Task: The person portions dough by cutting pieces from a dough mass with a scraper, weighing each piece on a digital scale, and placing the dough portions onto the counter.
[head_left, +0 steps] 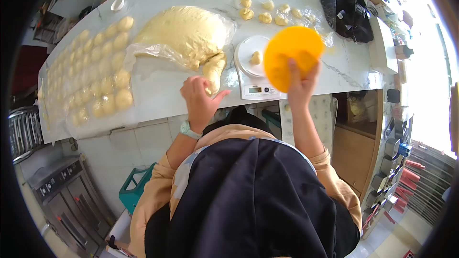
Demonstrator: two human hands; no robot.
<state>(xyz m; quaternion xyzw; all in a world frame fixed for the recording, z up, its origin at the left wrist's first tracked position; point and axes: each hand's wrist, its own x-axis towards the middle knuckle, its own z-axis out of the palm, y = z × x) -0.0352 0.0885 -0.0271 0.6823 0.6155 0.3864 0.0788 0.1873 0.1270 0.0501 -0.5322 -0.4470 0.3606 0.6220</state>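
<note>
A large mound of pale yellow dough (179, 31) lies on the table, partly under clear plastic, and a thick strip of it (214, 69) reaches toward me. My left hand (201, 102) is at the near end of that strip, fingers curled against the dough and thumb sticking out to the right. In my right hand (303, 85) is a rounded orange dough scraper (287, 43), slightly blurred, held up over the right side of a white kitchen scale (258, 91). One small dough piece (256, 58) sits on the scale's round plate. The display's digits are unreadable.
Rows of dough balls (107, 76) lie under plastic film at the left. Several small dough pieces (265, 17) are scattered at the back, near more plastic. A black bag (351, 16) occupies the back right corner. A small white cap (117, 4) lies back left.
</note>
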